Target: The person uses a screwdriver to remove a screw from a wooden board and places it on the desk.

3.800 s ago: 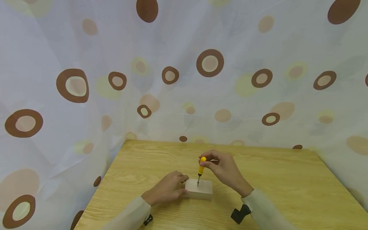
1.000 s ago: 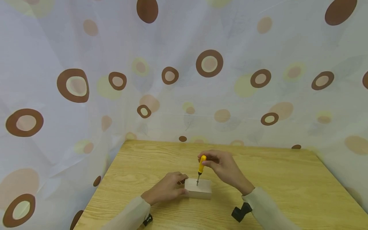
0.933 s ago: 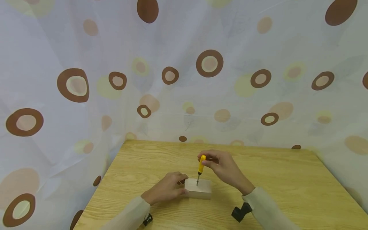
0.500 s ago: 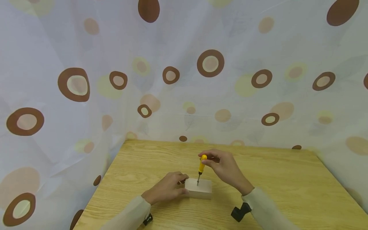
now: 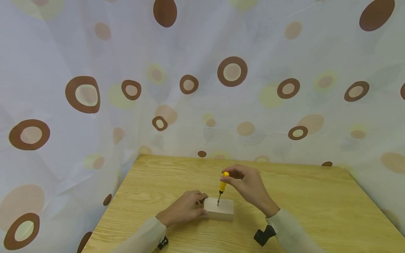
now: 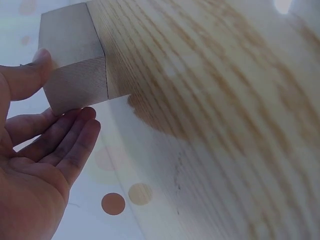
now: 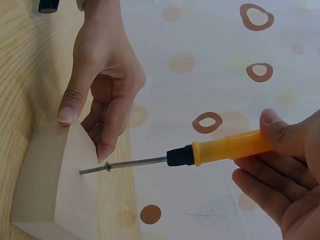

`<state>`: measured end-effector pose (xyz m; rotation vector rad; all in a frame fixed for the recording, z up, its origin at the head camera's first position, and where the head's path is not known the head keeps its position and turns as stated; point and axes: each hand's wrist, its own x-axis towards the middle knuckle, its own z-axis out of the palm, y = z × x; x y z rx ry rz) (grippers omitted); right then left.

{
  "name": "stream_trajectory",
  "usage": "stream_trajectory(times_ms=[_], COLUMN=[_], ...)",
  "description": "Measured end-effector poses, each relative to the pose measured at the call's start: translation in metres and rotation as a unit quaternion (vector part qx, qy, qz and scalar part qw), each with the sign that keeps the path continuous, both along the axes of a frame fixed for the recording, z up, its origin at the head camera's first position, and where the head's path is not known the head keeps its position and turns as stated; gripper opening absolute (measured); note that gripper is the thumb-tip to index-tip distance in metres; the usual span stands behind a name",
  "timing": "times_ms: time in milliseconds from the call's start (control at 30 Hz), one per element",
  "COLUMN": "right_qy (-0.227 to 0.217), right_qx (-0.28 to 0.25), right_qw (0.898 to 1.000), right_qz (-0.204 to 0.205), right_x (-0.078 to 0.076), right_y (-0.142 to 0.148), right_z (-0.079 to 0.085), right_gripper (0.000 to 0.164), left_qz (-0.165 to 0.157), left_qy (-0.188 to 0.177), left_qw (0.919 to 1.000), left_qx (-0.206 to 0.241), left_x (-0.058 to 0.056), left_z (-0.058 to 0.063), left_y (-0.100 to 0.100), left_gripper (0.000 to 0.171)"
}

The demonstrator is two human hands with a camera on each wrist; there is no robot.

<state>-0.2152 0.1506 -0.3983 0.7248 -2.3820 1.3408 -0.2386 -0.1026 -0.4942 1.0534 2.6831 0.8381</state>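
A pale wooden block (image 5: 224, 207) lies on the table, and my left hand (image 5: 185, 207) grips its left end between thumb and fingers. In the left wrist view the thumb presses one side of the block (image 6: 75, 55) and fingertips touch the other. My right hand (image 5: 248, 184) pinches the yellow handle of a screwdriver (image 5: 223, 184), held nearly upright and tilted slightly right. In the right wrist view the screwdriver's (image 7: 220, 151) metal shaft meets the head of a screw (image 7: 92, 170). That screw stands in the block's top face, with much of its thread showing.
The wood-grain table (image 5: 303, 207) spreads around the block. A white curtain (image 5: 202, 105) with brown and beige circles hangs behind and at both sides. Black wrist mounts (image 5: 265, 235) show below the sleeves (image 5: 142, 235).
The screwdriver handle leans slightly further right than a second ago, and the right fingers have shifted on it. The block and left hand stay nearly in place; the head view shifts slightly.
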Motion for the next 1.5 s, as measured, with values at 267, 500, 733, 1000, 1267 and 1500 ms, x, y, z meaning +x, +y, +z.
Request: stream_trajectory(times_ms=[267,500,733,1000,1267,1500], right_qy=[-0.067,-0.054,-0.072,-0.002,-0.001,-0.022], right_qx=[0.009,-0.011,0.013,0.029,0.037,0.023], right_qw=[0.996,0.998,0.995,0.998,0.997,0.998], right_qz=[0.053,0.031,0.066,0.060,0.064,0.061], right_x=[-0.0009,0.0016,-0.0001,0.0024,-0.0028,-0.0023], right_y=[0.0018,0.0007,0.0030,-0.0010,0.0045,0.0028], right_z=[0.0055,0.0030,0.0073,0.0047,0.0062,0.0046], right_gripper=[0.021,0.022,0.018,0.022,0.022,0.021], left_qz=[-0.001,-0.005,0.001,0.004,0.007,0.005], left_qy=[0.002,0.004,-0.002,-0.004,-0.007,-0.002], left_qw=[1.0000,1.0000,1.0000,1.0000,1.0000,1.0000], left_qx=[0.003,0.002,0.004,0.001,0.002,-0.002], left_x=[0.0002,0.0008,0.0015,0.0011,0.0010,-0.0007], left_z=[0.0001,-0.0002,-0.0008,0.0011,0.0012,0.0005], left_y=[-0.0006,-0.0004,-0.0010,-0.0005,-0.0004,0.0006], left_gripper=[0.052,0.051,0.051,0.050,0.049,0.049])
